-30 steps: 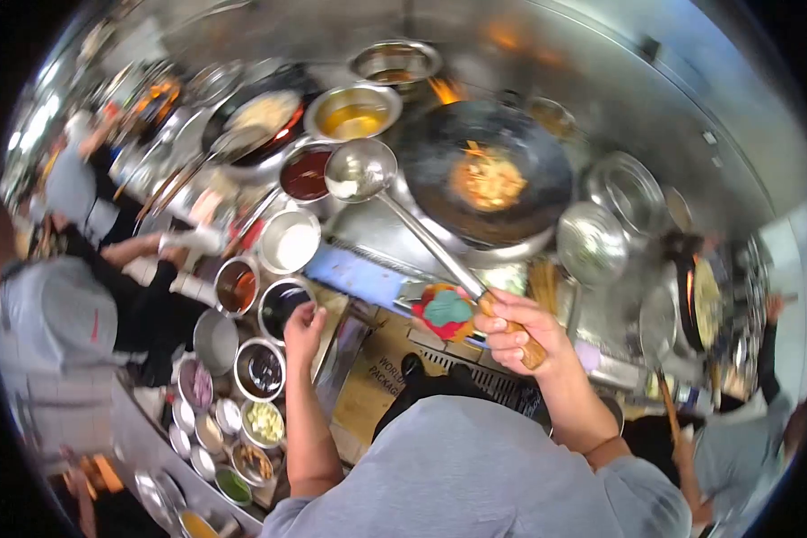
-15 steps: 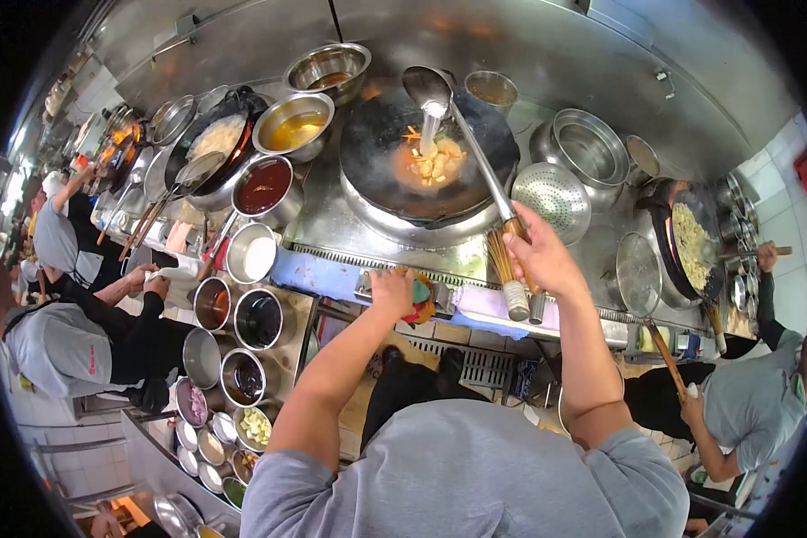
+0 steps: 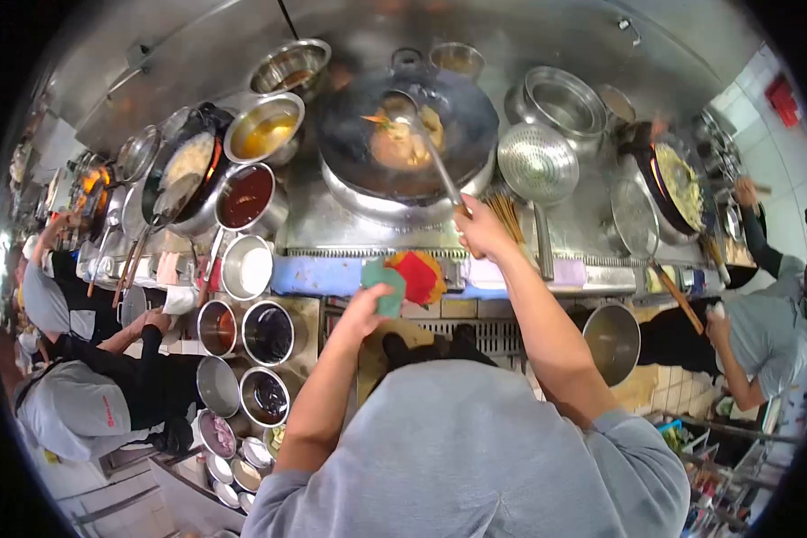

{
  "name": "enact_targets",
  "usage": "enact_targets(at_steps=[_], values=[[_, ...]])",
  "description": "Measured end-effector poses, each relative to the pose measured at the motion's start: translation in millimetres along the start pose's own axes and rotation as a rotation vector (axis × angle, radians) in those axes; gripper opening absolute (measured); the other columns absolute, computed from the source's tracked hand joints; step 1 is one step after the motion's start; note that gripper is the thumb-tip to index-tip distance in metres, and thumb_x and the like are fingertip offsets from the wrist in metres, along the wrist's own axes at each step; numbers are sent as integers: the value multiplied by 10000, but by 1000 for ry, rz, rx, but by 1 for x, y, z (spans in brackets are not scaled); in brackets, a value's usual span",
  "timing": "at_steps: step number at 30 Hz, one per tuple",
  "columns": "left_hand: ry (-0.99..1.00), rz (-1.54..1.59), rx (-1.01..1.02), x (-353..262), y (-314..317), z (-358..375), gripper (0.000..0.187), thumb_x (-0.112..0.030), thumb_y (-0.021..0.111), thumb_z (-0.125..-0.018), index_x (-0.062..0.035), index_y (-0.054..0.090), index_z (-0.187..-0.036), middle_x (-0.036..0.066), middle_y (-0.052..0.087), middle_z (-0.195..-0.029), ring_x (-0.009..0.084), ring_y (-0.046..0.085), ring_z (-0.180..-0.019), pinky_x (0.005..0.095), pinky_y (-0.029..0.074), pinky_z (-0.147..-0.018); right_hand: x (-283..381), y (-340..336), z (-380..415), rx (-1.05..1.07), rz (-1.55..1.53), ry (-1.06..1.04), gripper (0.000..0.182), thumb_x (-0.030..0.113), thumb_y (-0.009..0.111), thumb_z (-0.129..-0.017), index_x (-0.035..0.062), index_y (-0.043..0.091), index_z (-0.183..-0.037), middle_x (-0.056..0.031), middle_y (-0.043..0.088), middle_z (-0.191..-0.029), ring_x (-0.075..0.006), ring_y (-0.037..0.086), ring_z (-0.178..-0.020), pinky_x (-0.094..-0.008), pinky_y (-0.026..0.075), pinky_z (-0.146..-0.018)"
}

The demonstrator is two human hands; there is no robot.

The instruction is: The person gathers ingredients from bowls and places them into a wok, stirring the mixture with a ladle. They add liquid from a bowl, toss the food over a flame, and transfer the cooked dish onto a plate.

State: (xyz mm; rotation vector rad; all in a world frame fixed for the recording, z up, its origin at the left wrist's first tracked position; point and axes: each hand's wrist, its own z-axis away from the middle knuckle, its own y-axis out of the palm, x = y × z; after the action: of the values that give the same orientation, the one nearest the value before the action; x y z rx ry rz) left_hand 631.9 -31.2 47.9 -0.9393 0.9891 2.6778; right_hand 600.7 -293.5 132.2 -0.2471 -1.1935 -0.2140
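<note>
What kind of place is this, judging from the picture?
Most likely a busy restaurant kitchen: a steel cooking line with a wok over a burner, a second wok at the next station, and many metal sauce bowls.

Both arms extended forward, grey short sleeves, forearms bare. Right hand [image 3: 482,229] reached furthest, fingers closed round handle, wrist straight, elbow slightly bent. Left hand [image 3: 368,308] lower and nearer body, fingers pinched closed on cloth, elbow bent more, forearm angled up and rightward
</note>
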Motion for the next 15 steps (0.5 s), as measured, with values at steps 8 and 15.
enact_targets(at_steps=[8, 15], values=[[-11, 122, -281, 37, -68, 62, 317, -195, 547, -838, 19, 497, -1067, 145, 612, -869, 244, 624, -739, 368, 538, -655, -10, -54, 40, -111, 555, -195, 496, 93, 497, -881, 143, 387, -1362, 6, 458, -656, -69, 442, -476, -231, 371, -400], [-24, 391, -140, 24, -32, 51, 359, -124, 508, -817, 41, 448, -1130, 221, 591, -1057, 330, 619, -898, 412, 531, -781, 3, -17, 32, 26, 257, 62, 526, 141, 522, -850, 104, 378, -1355, -87, 574, -738, -216, 545, -600, -327, 467, -592]])
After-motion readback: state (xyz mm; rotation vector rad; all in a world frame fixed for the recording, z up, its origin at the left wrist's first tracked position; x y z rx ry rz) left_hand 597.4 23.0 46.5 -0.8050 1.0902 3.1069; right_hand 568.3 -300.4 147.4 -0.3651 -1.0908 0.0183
